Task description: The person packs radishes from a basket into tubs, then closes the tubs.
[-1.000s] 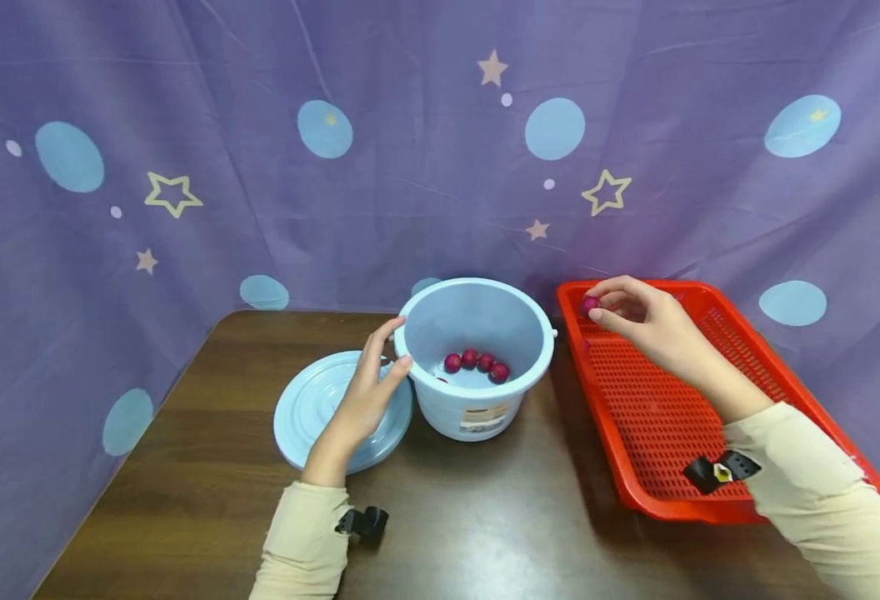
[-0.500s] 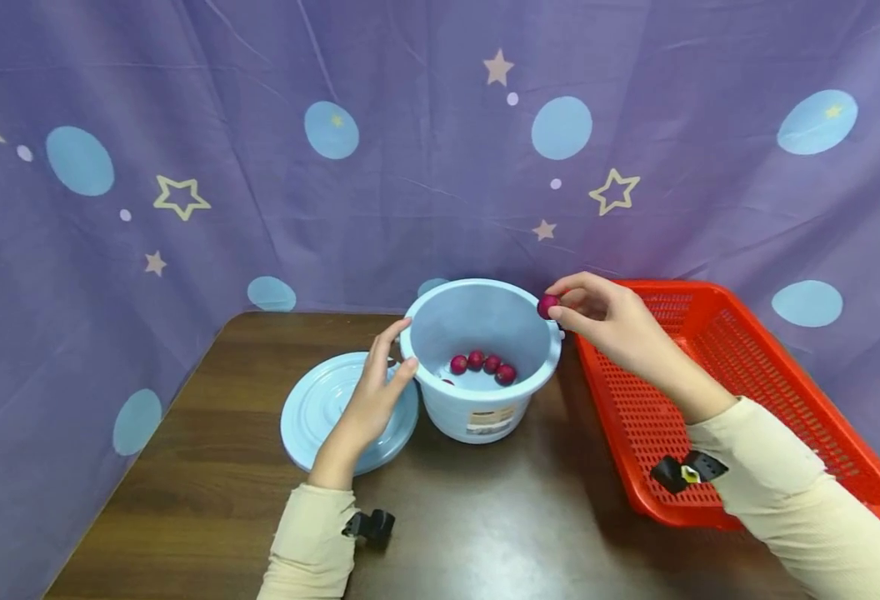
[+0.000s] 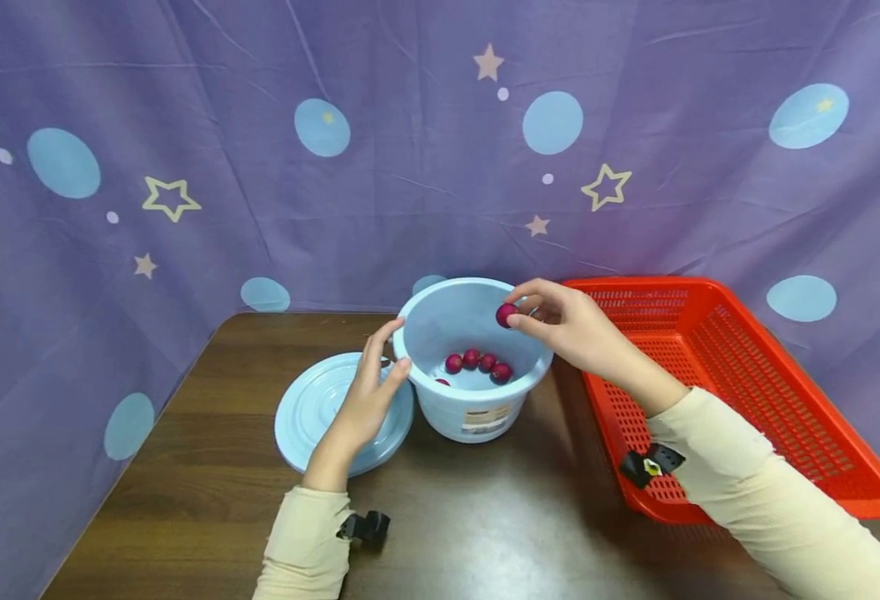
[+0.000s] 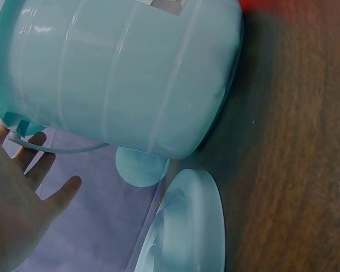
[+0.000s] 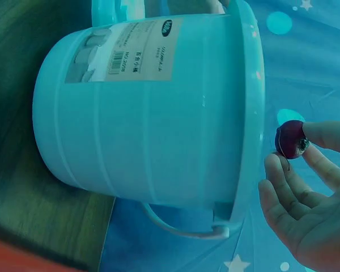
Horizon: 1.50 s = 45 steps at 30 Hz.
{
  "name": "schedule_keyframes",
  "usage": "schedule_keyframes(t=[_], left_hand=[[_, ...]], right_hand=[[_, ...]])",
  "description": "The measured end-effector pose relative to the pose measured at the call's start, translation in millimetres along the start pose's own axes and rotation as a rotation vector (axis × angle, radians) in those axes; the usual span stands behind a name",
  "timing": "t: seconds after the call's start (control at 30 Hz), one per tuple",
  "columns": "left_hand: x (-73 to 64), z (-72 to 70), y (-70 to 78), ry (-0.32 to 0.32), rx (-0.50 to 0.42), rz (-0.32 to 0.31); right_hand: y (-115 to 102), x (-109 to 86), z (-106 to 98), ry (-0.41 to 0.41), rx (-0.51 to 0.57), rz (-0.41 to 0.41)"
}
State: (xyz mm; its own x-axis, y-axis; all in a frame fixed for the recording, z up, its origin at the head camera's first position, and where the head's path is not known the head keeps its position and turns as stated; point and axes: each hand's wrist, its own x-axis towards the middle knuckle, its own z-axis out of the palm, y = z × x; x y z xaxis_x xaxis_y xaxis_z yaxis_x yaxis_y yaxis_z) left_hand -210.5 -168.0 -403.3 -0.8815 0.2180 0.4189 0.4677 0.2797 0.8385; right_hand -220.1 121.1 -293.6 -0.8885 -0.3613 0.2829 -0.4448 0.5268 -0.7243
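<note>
A small red radish (image 3: pixel 507 315) is pinched between the thumb and fingers of my right hand (image 3: pixel 575 332), over the right part of the light-blue bucket (image 3: pixel 443 407). In the right wrist view a thin root trails from the radish (image 5: pixel 292 139), which is just beyond the bucket's rim. My left hand (image 3: pixel 363 400) rests its spread fingertips at the bucket's left rim. The left wrist view has its fingers (image 4: pixel 41 168) by the thin bucket handle (image 4: pixel 73 151). Several radishes (image 3: pixel 487 362) lie on the bucket floor; one is partly hidden by the front rim.
Left of the bucket, a round light-blue lid (image 3: pixel 301 421) lies on the brown wooden table (image 3: pixel 177 467). A red perforated basket (image 3: pixel 755 350) stands at the right, partly under my right forearm. Behind hangs a purple curtain (image 3: pixel 410 150) with stars and dots.
My right hand has carried the radish leftward from above the red basket to over the bucket. My left hand stays at the bucket's rim. The radishes inside the bucket look the same.
</note>
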Motion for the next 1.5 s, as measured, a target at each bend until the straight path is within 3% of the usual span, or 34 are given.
schedule_keyframes(t=[0.27,0.47,0.6,0.87,1.2,1.5], left_hand=[[2.7,9.5,0.8,-0.024,-0.015,-0.034],[-0.7,3.2,29.2,-0.015,-0.021,-0.055],[-2.2,1.3,32.3,-0.023,-0.017,-0.059],[1.3,0.5,-2.1,-0.011,0.002,-0.044],[1.4,-1.8,0.2,-0.014,0.006,-0.007],[1.1,-1.9,-0.9,-0.007,0.013,-0.002]], right_hand=[[7.2,1.5,6.1,-0.103,-0.084,-0.035],[4.9,6.6,12.9,-0.148,-0.107,-0.065],[4.1,5.5,16.2,-0.146,-0.134,-0.075],[6.2,5.5,17.7,-0.118,-0.115,-0.09],[7.1,3.6,0.1,-0.045,0.003,-0.053],[19.5,-0.3,-25.1,0.011,0.007,-0.048]])
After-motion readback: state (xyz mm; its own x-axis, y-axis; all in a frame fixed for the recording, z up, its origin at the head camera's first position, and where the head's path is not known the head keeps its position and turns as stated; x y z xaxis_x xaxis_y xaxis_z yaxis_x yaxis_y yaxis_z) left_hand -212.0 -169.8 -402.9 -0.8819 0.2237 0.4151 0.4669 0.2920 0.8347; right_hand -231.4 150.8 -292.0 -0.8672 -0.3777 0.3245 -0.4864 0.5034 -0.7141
